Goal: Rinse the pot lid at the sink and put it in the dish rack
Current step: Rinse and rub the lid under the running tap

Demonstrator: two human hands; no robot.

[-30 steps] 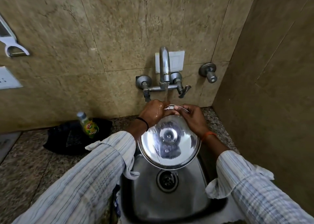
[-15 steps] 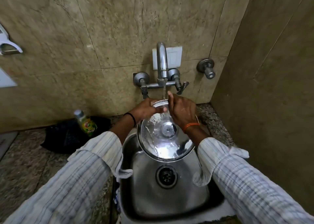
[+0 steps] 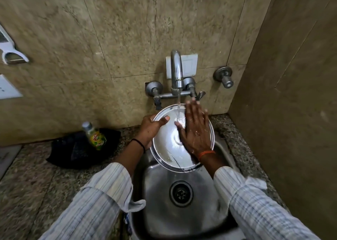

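The left hand (image 3: 148, 128) grips the tilted pot lid (image 3: 167, 148) by its left rim, while the right hand (image 3: 196, 130) lies flat and spread across its wet face.

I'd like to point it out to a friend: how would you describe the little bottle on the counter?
Left of the steel sink, on the speckled counter, lies a black cloth. The bottle stands on it: small, green-yellow label, grey cap.
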